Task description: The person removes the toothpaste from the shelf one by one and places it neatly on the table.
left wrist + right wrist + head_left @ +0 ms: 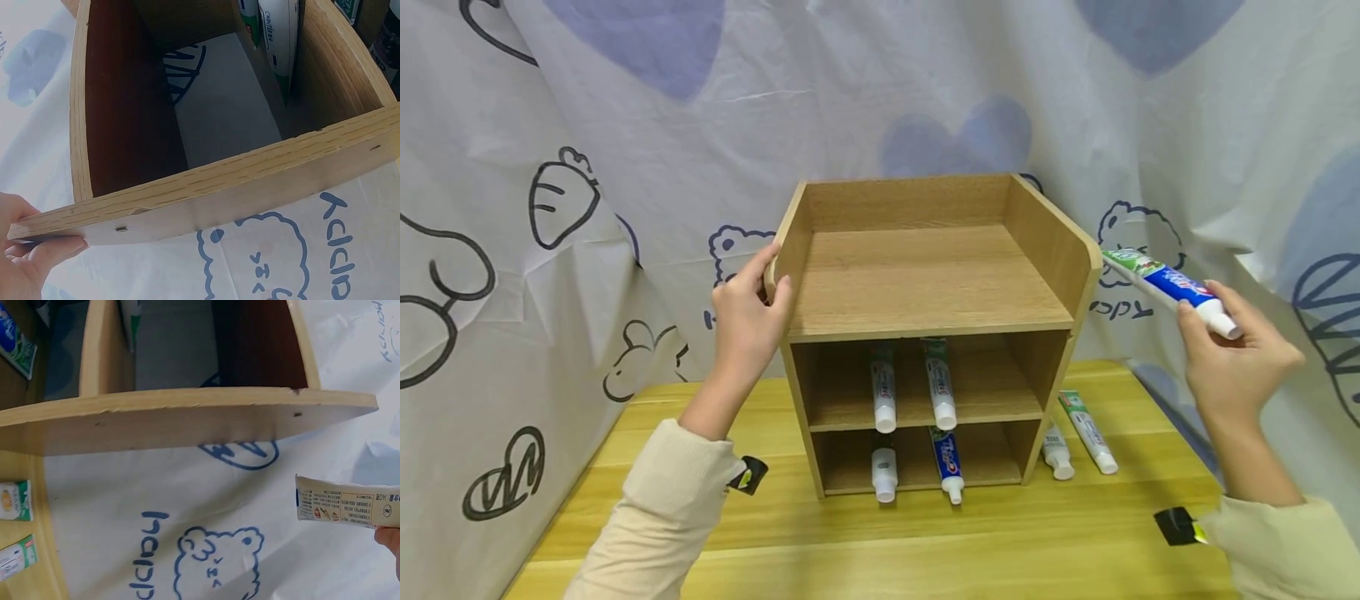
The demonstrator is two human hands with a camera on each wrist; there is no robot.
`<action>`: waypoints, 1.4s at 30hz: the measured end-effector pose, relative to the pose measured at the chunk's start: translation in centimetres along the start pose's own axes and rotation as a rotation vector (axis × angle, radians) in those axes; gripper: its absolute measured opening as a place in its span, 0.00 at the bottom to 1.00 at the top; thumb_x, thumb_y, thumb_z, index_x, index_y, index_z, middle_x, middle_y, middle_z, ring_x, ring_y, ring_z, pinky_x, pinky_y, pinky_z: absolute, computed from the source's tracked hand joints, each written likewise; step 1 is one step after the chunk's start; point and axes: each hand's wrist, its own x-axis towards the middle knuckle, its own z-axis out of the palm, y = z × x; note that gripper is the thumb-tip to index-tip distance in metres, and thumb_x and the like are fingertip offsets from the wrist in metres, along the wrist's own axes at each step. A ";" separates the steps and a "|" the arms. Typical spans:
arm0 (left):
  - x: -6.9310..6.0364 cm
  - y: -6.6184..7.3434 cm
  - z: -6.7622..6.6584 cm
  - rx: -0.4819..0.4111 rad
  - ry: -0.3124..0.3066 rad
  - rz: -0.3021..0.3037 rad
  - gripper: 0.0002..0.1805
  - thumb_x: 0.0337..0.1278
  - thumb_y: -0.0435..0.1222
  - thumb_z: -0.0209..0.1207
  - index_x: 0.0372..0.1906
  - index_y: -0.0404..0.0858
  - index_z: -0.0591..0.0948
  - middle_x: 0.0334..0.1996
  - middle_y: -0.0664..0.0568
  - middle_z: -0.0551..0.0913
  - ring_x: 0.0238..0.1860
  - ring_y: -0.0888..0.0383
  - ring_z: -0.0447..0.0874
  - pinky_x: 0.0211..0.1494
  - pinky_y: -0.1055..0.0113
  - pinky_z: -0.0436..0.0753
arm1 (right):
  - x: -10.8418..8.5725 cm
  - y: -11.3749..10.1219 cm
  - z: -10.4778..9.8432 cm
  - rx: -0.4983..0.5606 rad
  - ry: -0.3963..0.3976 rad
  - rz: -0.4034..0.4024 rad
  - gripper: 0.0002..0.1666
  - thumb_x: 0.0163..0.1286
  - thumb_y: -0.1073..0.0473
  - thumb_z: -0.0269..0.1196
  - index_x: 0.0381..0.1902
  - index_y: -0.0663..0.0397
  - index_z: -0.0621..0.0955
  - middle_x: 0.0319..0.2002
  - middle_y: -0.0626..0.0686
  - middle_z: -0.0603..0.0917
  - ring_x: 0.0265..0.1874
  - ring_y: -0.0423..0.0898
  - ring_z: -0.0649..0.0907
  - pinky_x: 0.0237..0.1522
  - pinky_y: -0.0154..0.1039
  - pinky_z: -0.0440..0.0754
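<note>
My left hand point(747, 312) grips the left side panel of a small wooden shelf unit point(928, 260) near its top front corner. In the left wrist view, thumb and fingers point(56, 250) pinch that panel's edge from both sides. Off to the right, my right hand point(1243, 358) holds a blue, white and green toothpaste tube point(1180, 285) by its cap end, its flat end toward the shelf's right panel. The right wrist view shows the printed back of this tube point(344, 503), apart from the panel.
On the middle level lie two toothpaste tubes, a left one point(883, 392) and a right one point(940, 387). Below are a white tube point(884, 471) and a blue tube point(947, 462). Two more, a white tube point(1056, 454) and a green-white tube point(1088, 433), lie on the wooden table point(925, 550).
</note>
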 end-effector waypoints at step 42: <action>-0.1 -0.4 0.3 0.021 0.022 0.053 0.19 0.54 0.26 0.54 0.54 0.28 0.76 0.15 0.37 0.77 0.14 0.56 0.63 0.17 0.77 0.61 | -6.3 8.9 -3.8 -0.111 0.030 0.203 0.19 0.49 0.70 0.67 0.42 0.68 0.83 0.31 0.20 0.76 0.26 0.15 0.76 0.29 0.09 0.72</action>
